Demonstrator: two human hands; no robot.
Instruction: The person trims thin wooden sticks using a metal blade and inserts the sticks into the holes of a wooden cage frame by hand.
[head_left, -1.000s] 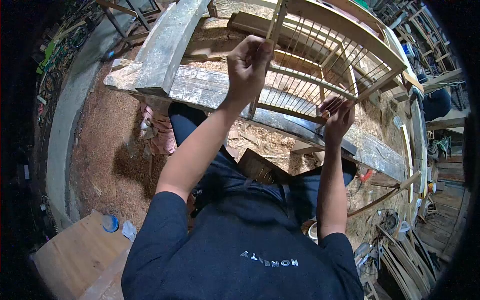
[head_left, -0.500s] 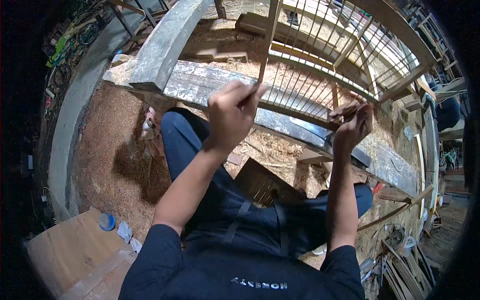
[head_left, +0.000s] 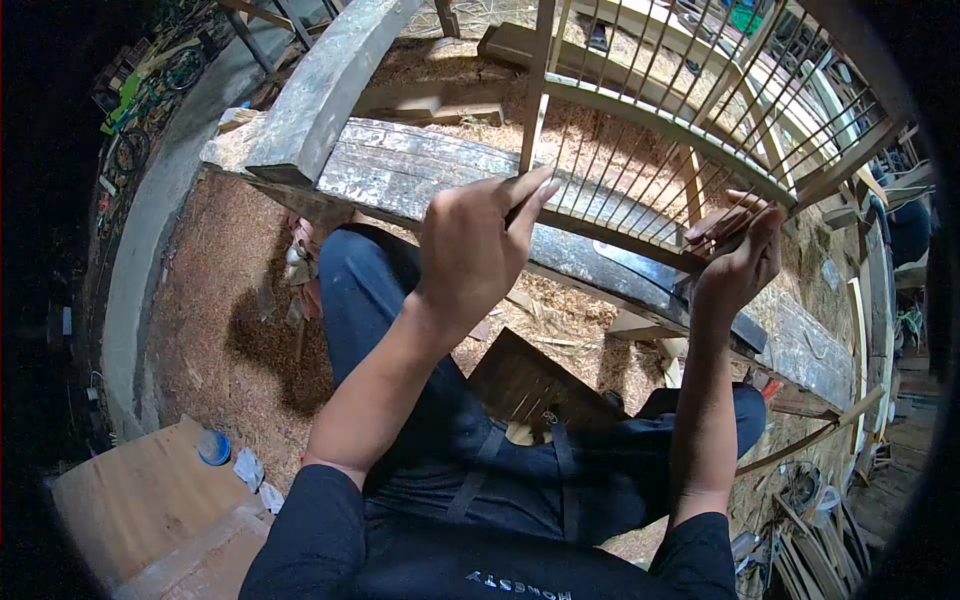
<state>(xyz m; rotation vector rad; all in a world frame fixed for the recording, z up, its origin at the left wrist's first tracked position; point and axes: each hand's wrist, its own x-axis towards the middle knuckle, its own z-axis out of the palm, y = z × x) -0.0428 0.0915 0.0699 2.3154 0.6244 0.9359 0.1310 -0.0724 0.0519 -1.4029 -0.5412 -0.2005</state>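
Observation:
A wooden frame with many thin parallel rods stands tilted over the bench beam. At its lower left corner, my left hand is closed on the frame, thumb and fingers pinched together. My right hand is closed around the frame's lower right corner, with thin sticks showing at its fingers. A pale crossbar runs through the rods. Just below the frame, between the hands, a flat metal blade lies on the beam.
The weathered bench beam crosses in front of my knees, with a thick timber lying across its left end. A dark wooden box sits between my legs. Plywood lies at lower left, wood strips at lower right.
The frame has come closer and shifted right, looking larger. My left hand has moved down from the frame's left upright to its lower corner. My right hand has moved right with the frame.

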